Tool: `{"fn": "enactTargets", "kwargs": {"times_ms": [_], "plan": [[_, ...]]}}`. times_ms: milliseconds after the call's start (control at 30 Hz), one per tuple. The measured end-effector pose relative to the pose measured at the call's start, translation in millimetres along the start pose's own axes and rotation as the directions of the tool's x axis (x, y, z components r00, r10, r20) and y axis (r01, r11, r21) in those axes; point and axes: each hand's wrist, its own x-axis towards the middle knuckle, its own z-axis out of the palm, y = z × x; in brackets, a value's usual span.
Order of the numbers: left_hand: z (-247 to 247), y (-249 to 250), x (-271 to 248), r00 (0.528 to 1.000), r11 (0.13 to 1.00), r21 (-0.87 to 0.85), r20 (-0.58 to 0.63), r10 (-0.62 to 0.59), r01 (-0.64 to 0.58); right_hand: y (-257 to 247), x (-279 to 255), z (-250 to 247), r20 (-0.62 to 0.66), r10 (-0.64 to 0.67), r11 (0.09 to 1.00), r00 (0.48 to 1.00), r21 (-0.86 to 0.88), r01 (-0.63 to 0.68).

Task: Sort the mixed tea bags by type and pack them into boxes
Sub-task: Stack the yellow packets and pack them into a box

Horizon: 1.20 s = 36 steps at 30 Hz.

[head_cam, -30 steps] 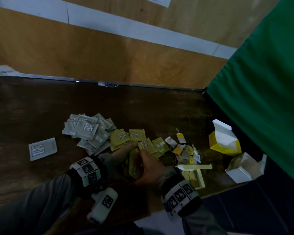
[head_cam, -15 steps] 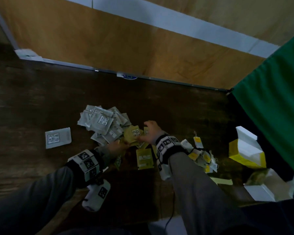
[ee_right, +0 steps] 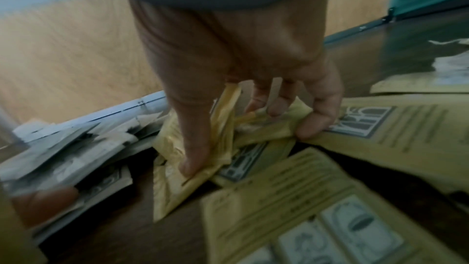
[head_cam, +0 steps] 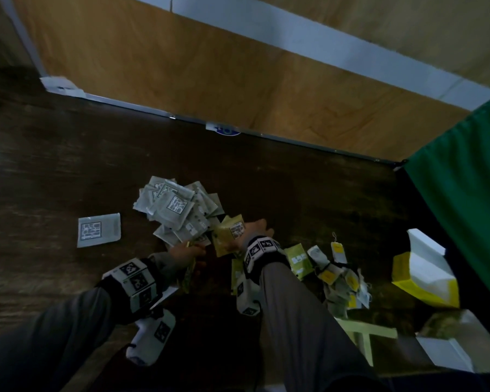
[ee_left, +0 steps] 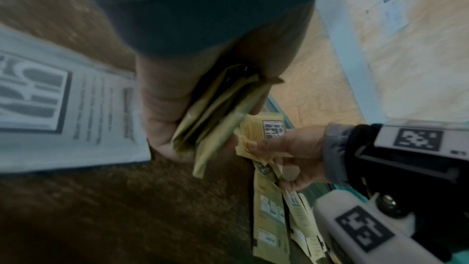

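A heap of grey tea sachets [head_cam: 178, 210] lies mid-table, with yellow-green sachets [head_cam: 297, 260] to its right. My left hand [head_cam: 187, 254] grips a stack of yellow-green sachets [ee_left: 215, 115] on edge. My right hand [head_cam: 253, 232] pinches several yellow-green sachets [head_cam: 228, 234] between thumb [ee_right: 195, 148] and fingers [ee_right: 314, 119] beside the grey heap. Tagged paper tea bags [head_cam: 340, 273] lie further right. An open yellow box [head_cam: 425, 274] stands at the right edge, and a white box [head_cam: 450, 340] sits nearer me.
One grey sachet [head_cam: 99, 230] lies alone at the left. A pale box flap [head_cam: 365, 332] shows near the front edge. A wooden wall panel [head_cam: 210, 75] runs behind the dark table [head_cam: 68, 165], and a green curtain [head_cam: 464, 179] hangs at the right.
My right hand has left the left hand's stack and reached forward to the yellow-green sachets by the grey heap, gathering some up. The left hand keeps its stack.
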Motion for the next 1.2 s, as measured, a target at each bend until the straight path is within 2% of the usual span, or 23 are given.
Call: {"fn": "enactTargets", "kwargs": {"times_ms": [233, 300, 400, 567, 733, 800, 867, 967, 1033, 1100, 1200], "plan": [[9.7, -2.6, 1.5, 1.000, 1.000, 0.014, -0.010, -0.023, 0.023, 22.3, -5.1, -0.3, 0.001, 0.090, 0.992, 0.996, 0.084, -0.090], [14.6, -2.6, -0.6, 1.000, 1.000, 0.022, -0.001, -0.021, 0.021, 28.9, -9.0, 0.3, -0.017, 0.101, 0.976, 0.995, 0.197, -0.096], [22.0, -1.2, -5.2, 1.000, 0.999, 0.039, 0.020, -0.017, 0.017, 35.4, -13.9, 4.3, -0.041, 0.133, 0.885, 0.990, 0.455, -0.100], [28.9, 3.0, -9.4, 0.999, 0.998, 0.067, 0.041, -0.007, 0.005, 45.6, -18.5, 15.4, -0.057, 0.069, 0.793, 0.996, 0.609, -0.020], [31.2, 6.1, -15.1, 0.999, 0.994, 0.100, 0.012, 0.031, -0.032, 41.2, -29.8, 11.0, -0.040, 0.083, 0.832, 0.996, 0.553, -0.047], [31.1, 8.7, -19.8, 0.997, 0.995, 0.071, -0.024, 0.078, -0.076, 47.1, -31.3, 15.6, -0.084, 0.057, 0.812, 0.995, 0.583, 0.003], [28.9, 10.6, -23.9, 0.987, 0.988, 0.040, -0.067, 0.149, -0.147, 58.4, -35.7, 21.2, -0.141, 0.019, 0.747, 0.990, 0.660, 0.080], [27.5, 14.4, -33.0, 0.963, 0.960, -0.075, -0.006, 0.271, -0.270, 76.4, -57.5, 24.7, -0.296, -0.022, 0.536, 0.955, 0.803, 0.261], [32.2, 13.4, -35.8, 0.940, 0.941, -0.077, 0.061, 0.335, -0.330, 84.1, -76.1, 24.7, -0.347, -0.047, 0.418, 0.937, 0.845, 0.334], [41.6, 12.2, -37.9, 0.919, 0.925, -0.047, 0.109, 0.379, -0.376, 87.2, -87.9, 26.1, -0.341, -0.097, 0.428, 0.935, 0.834, 0.348], [55.9, 11.6, -37.9, 0.915, 0.930, -0.029, 0.170, 0.365, -0.365, 88.1, -100.3, 31.0, -0.270, -0.188, 0.523, 0.944, 0.786, 0.329]]}}
